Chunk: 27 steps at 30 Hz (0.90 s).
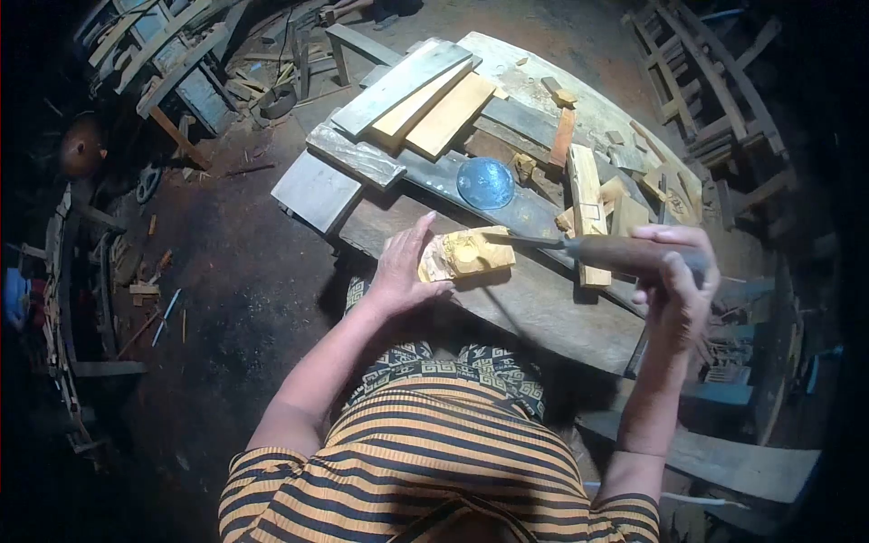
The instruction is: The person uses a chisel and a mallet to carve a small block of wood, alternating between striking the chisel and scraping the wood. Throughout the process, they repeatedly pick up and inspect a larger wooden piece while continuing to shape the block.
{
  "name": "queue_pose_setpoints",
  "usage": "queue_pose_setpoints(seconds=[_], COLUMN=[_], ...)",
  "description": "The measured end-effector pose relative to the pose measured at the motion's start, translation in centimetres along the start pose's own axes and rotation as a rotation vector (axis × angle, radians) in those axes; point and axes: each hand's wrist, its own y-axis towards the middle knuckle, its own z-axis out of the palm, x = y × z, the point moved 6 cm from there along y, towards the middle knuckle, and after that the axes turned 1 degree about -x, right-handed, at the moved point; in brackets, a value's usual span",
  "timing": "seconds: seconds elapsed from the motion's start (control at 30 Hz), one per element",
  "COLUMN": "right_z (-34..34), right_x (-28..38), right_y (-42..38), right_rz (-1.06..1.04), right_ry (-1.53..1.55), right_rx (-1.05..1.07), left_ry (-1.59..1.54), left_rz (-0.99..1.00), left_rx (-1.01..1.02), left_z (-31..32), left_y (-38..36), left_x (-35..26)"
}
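Note:
My left hand (pixel 400 270) grips the left end of a small yellow wooden block (pixel 490 252), thumb along the near side and fingers at the far side. The block lies on the near plank of the workbench (pixel 552 315), with a pale hollow cut into its upper face. Wrapped around the wooden handle of a chisel (pixel 608 252) is my right hand (pixel 679 288). The chisel lies nearly level, its blade pointing left, and the tip overlaps the block's far right edge in this view.
A round blue dish (pixel 485 184) sits just beyond the block. Stacked boards (pixel 409 90) lie at the far left of the bench. To the right are an upright-marked wooden piece (pixel 587 204) and several offcuts. Wooden frames (pixel 715 81) stand at the far right.

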Motion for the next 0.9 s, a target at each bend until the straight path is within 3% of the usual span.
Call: queue_pose_setpoints(seconds=[0.23, 0.4, 0.5, 0.63, 0.73, 0.8, 0.9], right_z=[4.0, 5.9, 8.3, 8.6, 7.2, 7.3, 7.8], right_x=[-2.9, -1.9, -0.7, -0.6, 0.2, 1.3, 1.8], right_y=[0.7, 1.8, 2.0, 1.5, 1.8, 1.6, 2.0], right_rz=[0.109, 0.069, 0.000, 0.171, 0.026, -0.104, -0.123], right_ry=[0.009, -0.103, -0.187, -0.147, -0.190, -0.033, -0.066], right_rx=[0.098, 0.164, 0.417, 0.463, 0.369, 0.399, 0.515], left_ry=[-0.099, -0.097, -0.084, -0.073, -0.009, -0.028, -0.053], left_rz=[0.023, 0.009, -0.006, -0.020, -0.001, 0.017, 0.053], left_rx=[0.017, 0.008, -0.020, -0.074, -0.147, -0.121, -0.058], left_z=[-0.6, -0.5, -0.3, 0.0, -0.2, -0.1, -0.6], left_y=[-0.4, -0.6, -0.4, -0.8, -1.1, -1.1, -0.6], left_x=[0.7, 0.8, 0.7, -0.1, -0.4, -0.2, -0.3])
